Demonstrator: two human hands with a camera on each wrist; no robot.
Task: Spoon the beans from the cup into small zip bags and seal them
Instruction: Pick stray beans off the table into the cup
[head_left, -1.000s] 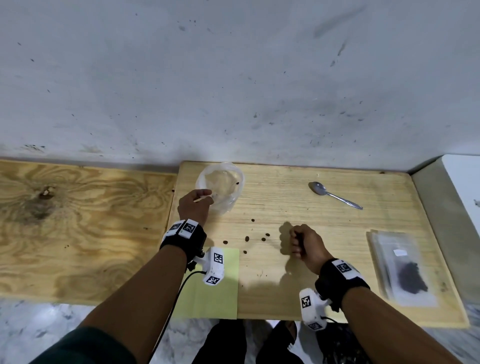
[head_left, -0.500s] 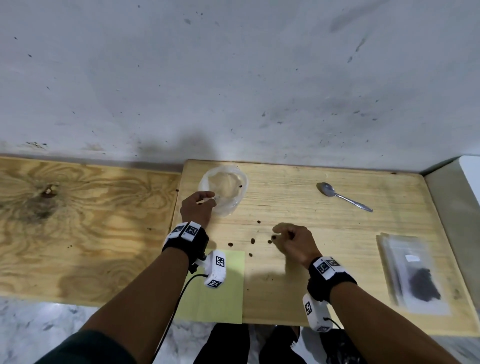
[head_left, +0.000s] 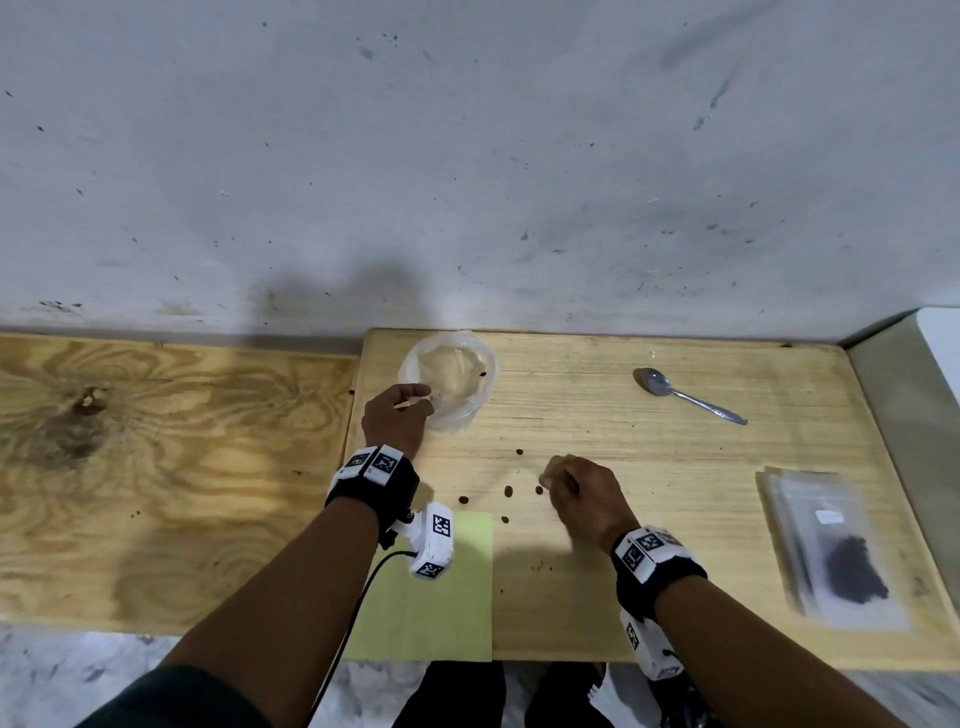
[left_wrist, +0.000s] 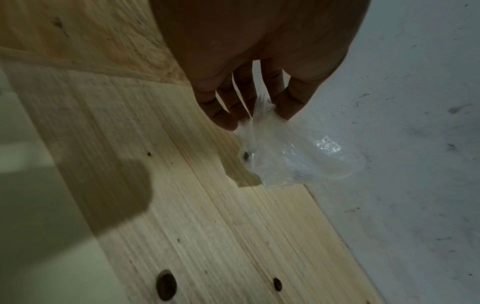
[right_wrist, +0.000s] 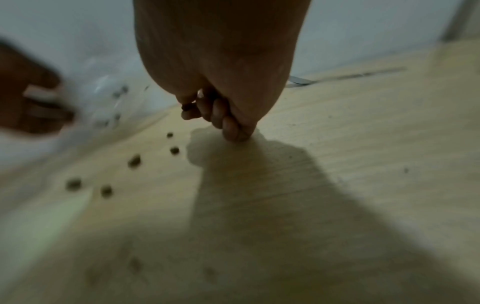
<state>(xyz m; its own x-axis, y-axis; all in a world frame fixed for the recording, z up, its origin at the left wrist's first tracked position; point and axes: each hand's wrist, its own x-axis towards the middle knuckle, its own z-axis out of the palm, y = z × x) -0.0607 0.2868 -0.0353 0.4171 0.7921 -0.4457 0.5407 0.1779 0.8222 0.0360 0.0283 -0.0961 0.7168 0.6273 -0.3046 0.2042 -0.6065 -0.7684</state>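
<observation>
Wooden surface (head_left: 675, 467): our left hand (head_left: 397, 421) pinches flimsy, light bag (head_left: 449, 376) at rim, right hand (head_left: 582, 496) fingers (right_wrist: 191, 114) nip one tiny bean (right_wrist: 185, 107).

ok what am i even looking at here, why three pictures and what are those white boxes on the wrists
No machine here: a person works with bare hands, and the white boxes are small cameras strapped to each wrist. The big picture comes from a camera on the person's head, looking down at a wooden table. The other two look along each hand from the wrist.

The left hand pinches the edge of a crumpled clear plastic bag with a few beans inside. The right hand has its fingers curled, pinching one bean between thumb and fingertip. Several loose beans lie scattered on the wood between the hands.

Also on the table: a metal spoon near the back, a stack of zip bags at the right, the top one holding dark beans, and a pale green sheet at the front edge.
</observation>
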